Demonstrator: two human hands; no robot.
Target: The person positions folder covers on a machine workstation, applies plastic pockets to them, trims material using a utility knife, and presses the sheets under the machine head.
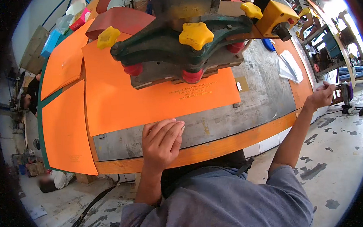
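My left hand is over the front part of the grey metal bed, just below the edge of a large orange sheet; its fingers are curled together and any held object is hidden. Out to the right, beyond the table edge, my right hand is closed, and what it grips, if anything, cannot be made out. Small printed lines of text show on the orange sheet. Above it stands a dark green press head with yellow star knobs and red feet.
Orange sheets lie at the left. A red curved sheet is behind. On the right are a yellow control box and white papers. The orange table edge runs before my body. Other people are in the background.
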